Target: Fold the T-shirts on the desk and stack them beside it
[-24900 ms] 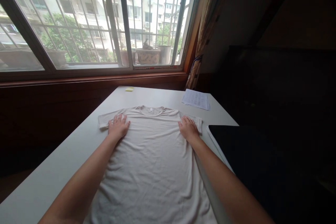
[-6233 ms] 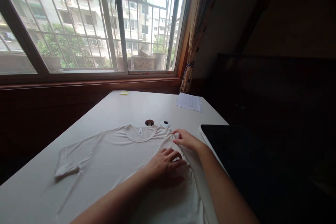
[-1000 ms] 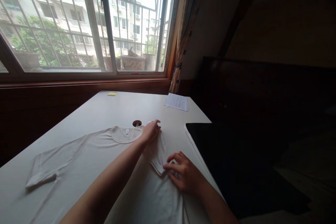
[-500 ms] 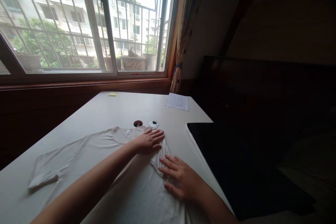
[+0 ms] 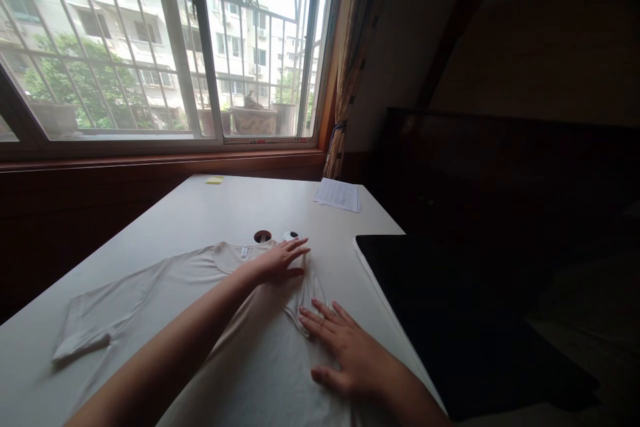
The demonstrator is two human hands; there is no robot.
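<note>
A white T-shirt [image 5: 195,280] lies spread on the white table [image 5: 165,220], its neckline with a small label facing the window. The sleeve on the left is stretched out, while the right side is folded inward. Over the shirt's right shoulder is my left hand [image 5: 283,261], fingers extended and partly raised. My right hand [image 5: 343,347] rests with spread fingers at the shirt's right edge, by the folded sleeve. Neither hand grasps the fabric. My left forearm crosses over the shirt and hides part of it.
Beyond the collar are a round cable hole [image 5: 263,237] and its white cover [image 5: 292,235]. Printed papers [image 5: 338,195] and a yellow sticky note [image 5: 215,180] lie near the far edge. A black, flat item [image 5: 430,307] overlaps the table's right side. The window [image 5: 250,47] is behind.
My left hand has lifted slightly, and its fingers have come up off the cloth. My right hand has spread its fingers wider and shifted slightly. The shirt looks almost the same.
</note>
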